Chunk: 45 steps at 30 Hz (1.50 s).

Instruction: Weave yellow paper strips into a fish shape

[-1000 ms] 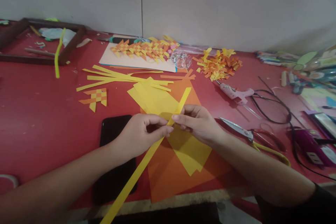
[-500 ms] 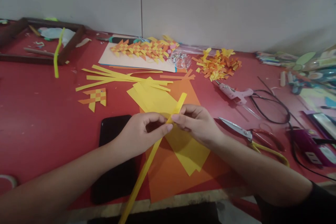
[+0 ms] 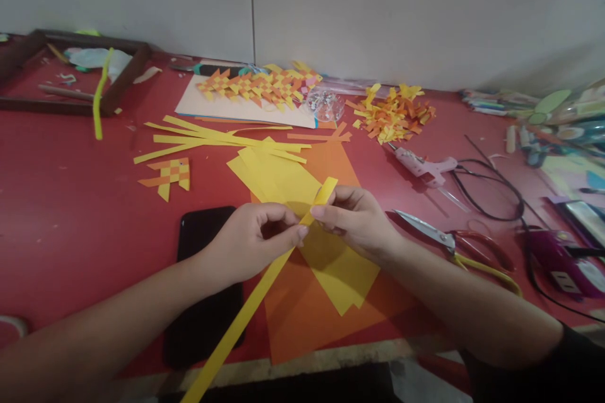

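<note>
A long yellow paper strip (image 3: 246, 315) runs slantwise from the bottom edge up between my hands. My left hand (image 3: 258, 236) pinches it between thumb and fingers. Just above, my right hand (image 3: 357, 217) grips the strip near its upper end, which sticks out past the fingers. Beneath the hands lie yellow paper sheets (image 3: 340, 274) on top of orange paper (image 3: 302, 327). Several loose yellow strips (image 3: 189, 138) lie behind, and a woven orange-and-yellow paper fish (image 3: 172, 175) rests to their front left.
A black phone-like slab (image 3: 203, 321) lies under my left forearm. On the right are scissors (image 3: 425, 230), a pink glue gun (image 3: 420, 167) with a black cord, and a purple device (image 3: 560, 258). Woven fish (image 3: 255, 87), a heap of paper scraps (image 3: 392, 113) and a brown frame (image 3: 127, 75) stand along the back.
The lower part of the yellow strip has swung to the left. Its upper end has dipped slightly, while both hands keep their grip in nearly the same place.
</note>
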{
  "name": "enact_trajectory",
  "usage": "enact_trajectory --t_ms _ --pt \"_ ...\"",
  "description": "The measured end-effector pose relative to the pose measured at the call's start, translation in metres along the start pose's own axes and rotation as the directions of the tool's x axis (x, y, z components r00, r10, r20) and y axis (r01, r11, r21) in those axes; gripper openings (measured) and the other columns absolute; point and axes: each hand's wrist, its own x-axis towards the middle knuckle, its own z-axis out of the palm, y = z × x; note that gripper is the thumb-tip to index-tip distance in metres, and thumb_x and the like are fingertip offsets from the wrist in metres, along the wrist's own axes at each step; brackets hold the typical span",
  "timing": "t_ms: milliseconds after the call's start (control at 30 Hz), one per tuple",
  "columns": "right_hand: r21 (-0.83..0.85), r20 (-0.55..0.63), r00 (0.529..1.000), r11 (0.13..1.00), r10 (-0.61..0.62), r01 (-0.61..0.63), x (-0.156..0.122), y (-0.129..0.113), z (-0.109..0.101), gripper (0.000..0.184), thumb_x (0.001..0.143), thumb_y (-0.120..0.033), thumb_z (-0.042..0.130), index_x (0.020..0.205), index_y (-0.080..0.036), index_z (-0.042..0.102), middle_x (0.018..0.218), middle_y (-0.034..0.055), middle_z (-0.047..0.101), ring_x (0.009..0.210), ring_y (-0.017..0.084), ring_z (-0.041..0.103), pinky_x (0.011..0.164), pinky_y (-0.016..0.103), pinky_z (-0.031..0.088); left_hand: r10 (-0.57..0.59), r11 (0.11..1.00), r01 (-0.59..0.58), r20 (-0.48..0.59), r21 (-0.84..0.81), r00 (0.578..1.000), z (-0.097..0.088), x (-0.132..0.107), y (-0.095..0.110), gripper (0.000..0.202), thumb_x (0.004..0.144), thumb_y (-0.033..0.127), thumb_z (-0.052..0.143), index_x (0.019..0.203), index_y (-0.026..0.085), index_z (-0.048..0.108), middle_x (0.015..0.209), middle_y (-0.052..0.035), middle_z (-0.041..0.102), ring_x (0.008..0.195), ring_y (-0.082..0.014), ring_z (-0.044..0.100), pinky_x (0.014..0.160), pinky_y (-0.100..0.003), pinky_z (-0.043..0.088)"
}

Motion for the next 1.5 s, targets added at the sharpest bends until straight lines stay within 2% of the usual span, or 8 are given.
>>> enact_trajectory --t_ms 400,700,933,1067,1167,1500 --pt "-0.009 -0.038 0.999 1.0 -0.011 0.01 0.001 0.0 0.001 0.038 0.062 -0.037 0.086 0.054 -0.018 0.055 0.046 -0.0062 0.049 0.043 0.005 0.039 0.043 0.024 0.023 -0.024 1.0 0.024 -0.043 0.012 0.999 0.0 0.001 -0.002 0.028 0.082 0.041 0.068 0.073 0.015 0.069 0.066 -0.0001 0.061 0.059 -0.01 0.046 0.056 -0.023 0.037" --pt "0.071 -0.121 0.992 0.997 -0.027 0.036 0.007 -0.01 -0.006 0.042 0.059 -0.039 0.087 0.053 -0.019 0.051 0.043 -0.0074 0.045 0.04 0.005 0.035 0.042 0.024 0.02 -0.028 0.998 0.029 0.014 -0.047 1.0 -0.005 0.003 -0.002 0.027 0.082 0.039 0.068 0.072 0.014 0.067 0.064 0.0005 0.06 0.057 -0.009 0.048 0.054 -0.021 0.037" --pt "0.088 -0.08 0.995 0.994 -0.057 0.064 0.005 -0.006 -0.007 0.037 0.064 -0.035 0.086 0.056 -0.019 0.054 0.045 -0.0074 0.045 0.043 0.005 0.036 0.043 0.024 0.024 -0.036 0.998 0.039 0.048 -0.053 0.998 -0.003 0.003 -0.002 0.028 0.082 0.041 0.067 0.073 0.014 0.065 0.067 -0.0001 0.06 0.061 -0.0104 0.05 0.058 -0.023 0.039" --pt "-0.031 0.005 0.995 0.994 -0.103 0.103 0.003 -0.001 -0.004 0.03 0.07 -0.034 0.083 0.059 -0.018 0.06 0.052 -0.0058 0.049 0.045 0.006 0.039 0.044 0.024 0.025 -0.002 0.998 0.004 0.033 -0.057 0.999 -0.003 0.005 0.0 0.029 0.083 0.04 0.064 0.071 0.015 0.06 0.063 0.0037 0.05 0.059 -0.0091 0.043 0.056 -0.022 0.035" --pt "-0.1 0.065 0.991 0.988 -0.115 0.121 0.001 -0.001 -0.002 0.027 0.073 -0.035 0.081 0.063 -0.017 0.063 0.059 -0.0045 0.052 0.047 0.005 0.04 0.044 0.024 0.027 0.02 0.998 -0.02 -0.004 -0.057 1.0 -0.002 0.006 0.001 0.029 0.085 0.04 0.061 0.071 0.015 0.061 0.064 0.0035 0.049 0.06 -0.0092 0.041 0.056 -0.022 0.035" --pt "-0.064 0.045 0.996 0.994 -0.081 0.084 0.001 0.0 -0.002 0.026 0.073 -0.035 0.081 0.064 -0.017 0.064 0.059 -0.0047 0.051 0.048 0.005 0.042 0.045 0.023 0.029 -0.005 0.999 0.002 -0.058 -0.051 0.998 -0.001 0.003 0.0 0.028 0.082 0.036 0.066 0.067 0.014 0.06 0.06 0.0041 0.048 0.056 -0.0074 0.037 0.052 -0.021 0.03"
